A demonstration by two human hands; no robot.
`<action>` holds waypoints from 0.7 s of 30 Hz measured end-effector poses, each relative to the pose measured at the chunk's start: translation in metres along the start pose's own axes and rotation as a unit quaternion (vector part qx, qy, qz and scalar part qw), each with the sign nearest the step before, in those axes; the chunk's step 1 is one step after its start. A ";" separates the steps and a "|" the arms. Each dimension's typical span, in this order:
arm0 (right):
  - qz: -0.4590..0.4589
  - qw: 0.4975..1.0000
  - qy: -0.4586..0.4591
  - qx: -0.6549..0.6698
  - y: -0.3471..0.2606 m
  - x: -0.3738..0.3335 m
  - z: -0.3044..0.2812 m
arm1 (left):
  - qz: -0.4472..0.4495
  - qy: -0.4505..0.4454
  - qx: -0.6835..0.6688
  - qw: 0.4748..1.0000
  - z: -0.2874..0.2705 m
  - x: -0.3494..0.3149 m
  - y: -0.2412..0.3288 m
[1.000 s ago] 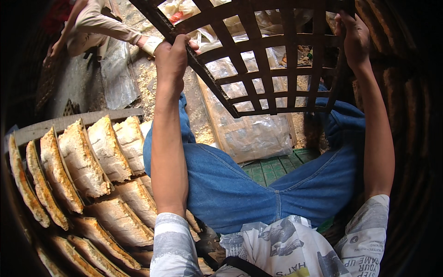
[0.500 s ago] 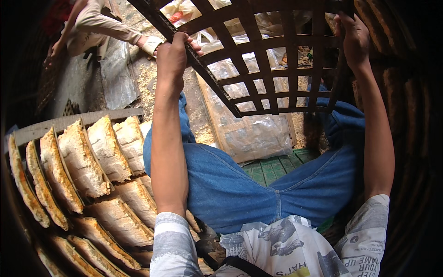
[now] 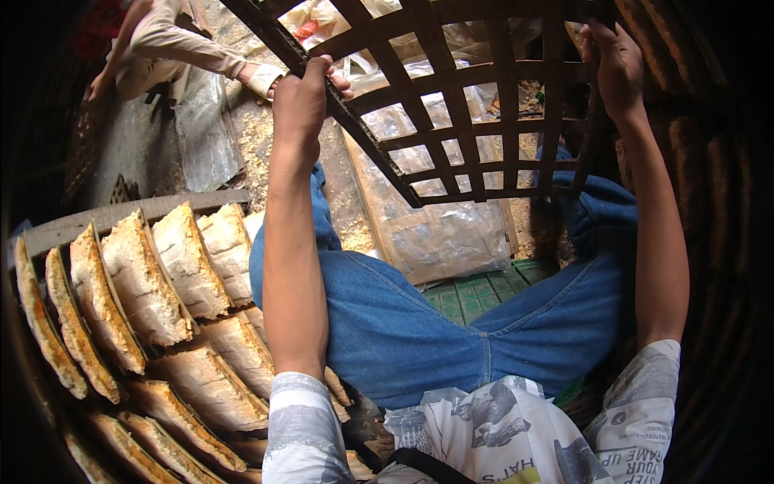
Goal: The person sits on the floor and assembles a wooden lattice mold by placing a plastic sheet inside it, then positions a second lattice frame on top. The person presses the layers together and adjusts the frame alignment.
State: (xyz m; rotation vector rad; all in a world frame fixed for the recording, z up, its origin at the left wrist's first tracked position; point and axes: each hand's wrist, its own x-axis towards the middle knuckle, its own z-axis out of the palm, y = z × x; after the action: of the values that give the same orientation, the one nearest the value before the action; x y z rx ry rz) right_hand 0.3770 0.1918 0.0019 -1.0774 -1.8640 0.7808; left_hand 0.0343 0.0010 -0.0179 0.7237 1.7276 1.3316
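Observation:
A dark woven slat rack with square openings is held up in front of me, tilted above my knees. My left hand is closed round its left edge bar, fingertips showing past the far side. On the opposite edge, my right hand grips the rack's side near the top, its fingers partly hidden in shadow. Under the rack lies a flat board covered with clear plastic, seen partly through the openings.
At left stand rows of racks bearing pale crusty slabs; more stacked slabs sit in shadow at right. A co-worker's arm reaches in at upper left, beside a metal sheet. Crumbs litter the floor. A green slatted base shows between my legs.
Almost nothing differs. The rack and both my hands have shifted very slightly, with the same grip kept on both edges.

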 end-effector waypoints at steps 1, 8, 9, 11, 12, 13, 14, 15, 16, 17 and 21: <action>0.006 1.000 0.001 -0.012 -0.003 -0.001 0.001 | 0.001 0.001 0.002 1.000 -0.002 0.001 -0.001; 0.025 0.999 0.005 -0.031 -0.007 0.000 0.003 | 0.029 0.053 -0.001 0.998 0.002 0.005 -0.003; 0.025 0.999 0.007 -0.035 -0.007 0.000 0.003 | 0.032 0.055 -0.001 0.998 0.003 0.005 -0.003; 0.024 0.999 0.011 -0.039 -0.006 0.000 0.004 | 0.022 0.063 -0.009 0.998 0.004 0.003 0.000; 0.024 0.999 0.010 -0.040 -0.006 0.000 0.004 | 0.017 0.067 -0.013 0.997 0.005 0.002 0.001; 0.024 0.999 0.009 -0.041 -0.007 -0.001 0.004 | 0.017 0.069 -0.014 0.997 0.005 0.003 0.000; 0.023 0.999 0.008 -0.041 -0.008 -0.001 0.005 | 0.017 0.070 -0.014 0.997 0.003 0.005 -0.002; 0.025 0.999 0.005 -0.042 -0.009 -0.002 0.005 | 0.017 0.072 -0.014 0.997 0.002 0.005 -0.003; 0.027 0.999 0.005 -0.045 -0.010 -0.002 0.005 | 0.016 0.068 -0.017 0.997 0.002 0.006 -0.003; 0.028 0.998 0.004 -0.048 -0.010 -0.002 0.004 | 0.015 0.064 -0.020 0.998 0.003 0.005 -0.003; 0.020 0.999 0.002 -0.031 -0.003 0.000 0.003 | 0.045 0.048 0.025 0.998 0.002 0.007 -0.007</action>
State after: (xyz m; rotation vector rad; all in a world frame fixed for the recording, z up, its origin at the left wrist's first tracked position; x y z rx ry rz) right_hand 0.3737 0.1900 0.0031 -1.1577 -1.8796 0.7471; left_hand 0.0328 0.0055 -0.0270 0.7856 1.8276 1.4097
